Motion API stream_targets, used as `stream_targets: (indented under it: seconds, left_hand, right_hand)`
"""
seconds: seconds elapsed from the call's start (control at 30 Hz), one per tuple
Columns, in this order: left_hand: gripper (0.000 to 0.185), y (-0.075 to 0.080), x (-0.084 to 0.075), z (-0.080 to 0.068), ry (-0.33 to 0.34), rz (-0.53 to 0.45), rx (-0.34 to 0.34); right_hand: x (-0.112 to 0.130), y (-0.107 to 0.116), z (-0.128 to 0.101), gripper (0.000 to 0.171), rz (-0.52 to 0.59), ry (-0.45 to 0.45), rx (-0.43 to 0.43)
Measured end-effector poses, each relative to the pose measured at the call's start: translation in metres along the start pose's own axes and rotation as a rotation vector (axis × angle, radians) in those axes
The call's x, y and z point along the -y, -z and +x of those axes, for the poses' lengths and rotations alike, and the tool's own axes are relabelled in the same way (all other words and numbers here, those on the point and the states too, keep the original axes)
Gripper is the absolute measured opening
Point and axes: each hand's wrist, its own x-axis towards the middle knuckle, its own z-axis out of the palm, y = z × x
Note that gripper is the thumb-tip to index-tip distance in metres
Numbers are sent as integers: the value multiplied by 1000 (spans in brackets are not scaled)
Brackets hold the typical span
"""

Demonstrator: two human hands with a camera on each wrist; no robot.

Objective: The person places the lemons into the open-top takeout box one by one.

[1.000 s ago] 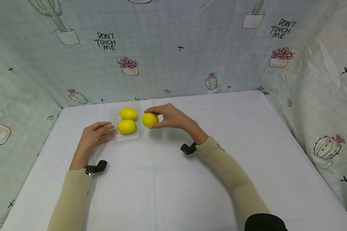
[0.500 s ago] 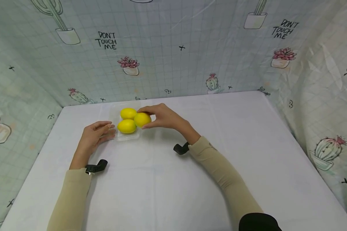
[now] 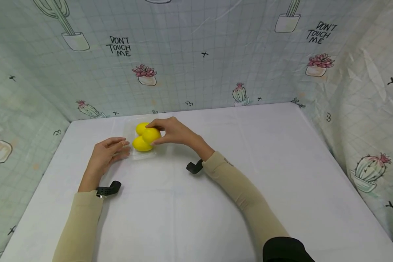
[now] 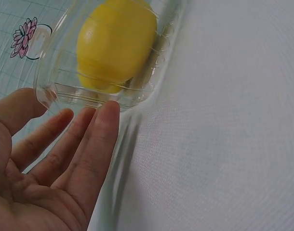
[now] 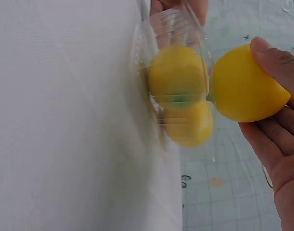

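Observation:
A clear plastic container stands on the table toward the back left. In it lie two yellow lemons, a front one and a back one. My right hand pinches a third lemon between thumb and fingers, over the right side of the container. In the right wrist view this held lemon shows just above the container's rim. Beside the container's left end is my left hand; its extended fingertips are right at the clear wall, near a lemon.
A white cloth covers the table. Patterned curtains with cactus drawings hang behind it and at both sides. The container sits close to the table's back edge. A black camera band is on the left wrist.
My right hand has moved left with its lemon, from beside the container to over it, where it now partly covers the other two lemons. My left hand has stayed in place.

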Motion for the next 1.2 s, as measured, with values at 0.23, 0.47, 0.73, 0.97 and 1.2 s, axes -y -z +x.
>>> stream_targets:
  seconds: [0.23, 0.47, 0.73, 0.97, 1.2]
  left_hand:
    - [60, -4, 0, -3, 9, 13, 13]
    - [56, -4, 0, -2, 0, 14, 16]
    - [56, -2, 2, -1, -13, -23, 42]
    - [55, -1, -1, 1, -9, -19, 48]
    - [56, -1, -3, 1, 22, 15, 38]
  right_hand:
    - [3, -16, 15, 59, -77, -127, 60]
    - [6, -31, 25, 55, -206, -179, 90]
    - [2, -30, 30, 60, -201, -196, 68]
    - [-4, -19, 32, 55, -156, -118, 153]
    - [-2, -7, 47, 51, -201, -99, 315]
